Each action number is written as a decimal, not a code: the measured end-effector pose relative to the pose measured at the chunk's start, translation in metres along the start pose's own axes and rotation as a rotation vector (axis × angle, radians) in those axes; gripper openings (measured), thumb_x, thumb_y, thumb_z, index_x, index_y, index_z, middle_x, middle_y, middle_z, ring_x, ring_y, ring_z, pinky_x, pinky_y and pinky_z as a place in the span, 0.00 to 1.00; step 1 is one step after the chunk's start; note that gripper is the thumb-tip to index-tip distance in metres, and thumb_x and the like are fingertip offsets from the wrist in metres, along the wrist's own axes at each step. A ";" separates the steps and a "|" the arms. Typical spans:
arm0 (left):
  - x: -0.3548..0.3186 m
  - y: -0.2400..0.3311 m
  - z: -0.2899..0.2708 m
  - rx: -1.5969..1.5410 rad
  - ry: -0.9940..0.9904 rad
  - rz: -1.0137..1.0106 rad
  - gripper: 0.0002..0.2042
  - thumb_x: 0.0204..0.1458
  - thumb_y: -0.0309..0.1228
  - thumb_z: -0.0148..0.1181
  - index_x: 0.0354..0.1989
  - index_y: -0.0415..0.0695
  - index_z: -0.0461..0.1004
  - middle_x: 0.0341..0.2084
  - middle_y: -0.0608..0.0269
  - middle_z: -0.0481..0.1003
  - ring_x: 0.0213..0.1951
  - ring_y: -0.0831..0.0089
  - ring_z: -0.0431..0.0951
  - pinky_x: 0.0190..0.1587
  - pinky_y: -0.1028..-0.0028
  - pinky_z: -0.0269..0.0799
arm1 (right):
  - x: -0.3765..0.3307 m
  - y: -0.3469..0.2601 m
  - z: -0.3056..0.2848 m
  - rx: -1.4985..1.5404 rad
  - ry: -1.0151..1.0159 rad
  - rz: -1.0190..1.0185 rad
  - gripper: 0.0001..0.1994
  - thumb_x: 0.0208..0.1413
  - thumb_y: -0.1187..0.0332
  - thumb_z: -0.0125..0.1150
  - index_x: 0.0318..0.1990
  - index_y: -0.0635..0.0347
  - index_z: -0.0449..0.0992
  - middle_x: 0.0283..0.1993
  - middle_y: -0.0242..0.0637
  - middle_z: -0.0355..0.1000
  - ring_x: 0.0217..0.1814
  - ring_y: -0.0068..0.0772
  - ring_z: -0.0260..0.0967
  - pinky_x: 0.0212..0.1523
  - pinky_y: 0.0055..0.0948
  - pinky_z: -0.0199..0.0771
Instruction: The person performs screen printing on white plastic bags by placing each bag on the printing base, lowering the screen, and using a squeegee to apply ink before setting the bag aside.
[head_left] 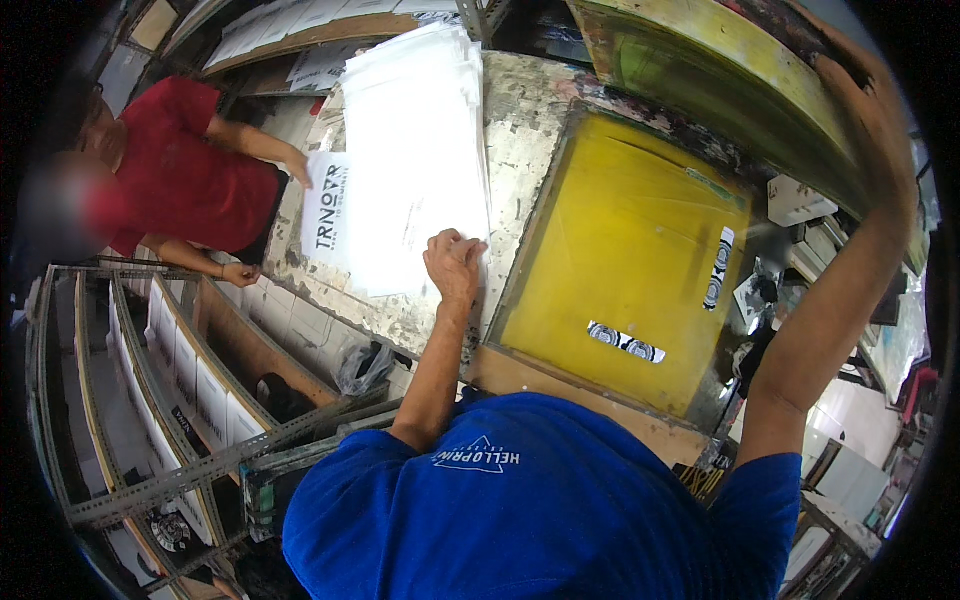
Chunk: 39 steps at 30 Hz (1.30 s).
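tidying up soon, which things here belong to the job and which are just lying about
Probably the job:
white sheets, left hand at their edge
raised frame, right hand at its edge
yellow panel

Probably just lying about:
plastic bag

Left hand (455, 265): fingers curled, touching the white sheets (410, 130) near their right edge
Right hand (860, 105): raised, at the end of the tilted frame (700, 95) — grip hard to make out
Panel (610, 240): yellow, right of the sheets, bearing two patterned strips (626, 341)
Co-worker (190, 185): red shirt, at left — one hand at a printed sheet (325, 235)
Rack (150, 494): metal, lower left
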<state>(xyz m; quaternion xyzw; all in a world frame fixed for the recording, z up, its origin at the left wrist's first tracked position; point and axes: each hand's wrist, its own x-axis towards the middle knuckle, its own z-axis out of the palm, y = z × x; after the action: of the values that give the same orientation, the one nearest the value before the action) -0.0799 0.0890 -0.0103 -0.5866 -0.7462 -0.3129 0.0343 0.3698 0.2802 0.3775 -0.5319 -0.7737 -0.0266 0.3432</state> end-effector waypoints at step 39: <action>-0.041 0.251 0.104 -0.229 -0.846 0.898 0.39 0.56 0.58 0.58 0.73 0.51 0.61 0.76 0.58 0.51 0.78 0.51 0.40 0.75 0.40 0.27 | -0.007 -0.081 -0.006 -0.032 0.076 -0.159 0.23 0.51 0.60 0.63 0.52 0.65 0.83 0.43 0.52 0.82 0.41 0.41 0.79 0.48 0.31 0.78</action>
<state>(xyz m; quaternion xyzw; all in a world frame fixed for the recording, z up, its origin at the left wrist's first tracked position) 0.1910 0.1357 -0.0040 -0.9158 -0.3378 -0.0867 -0.1992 0.3065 0.2367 0.4045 -0.4727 -0.7994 -0.0863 0.3605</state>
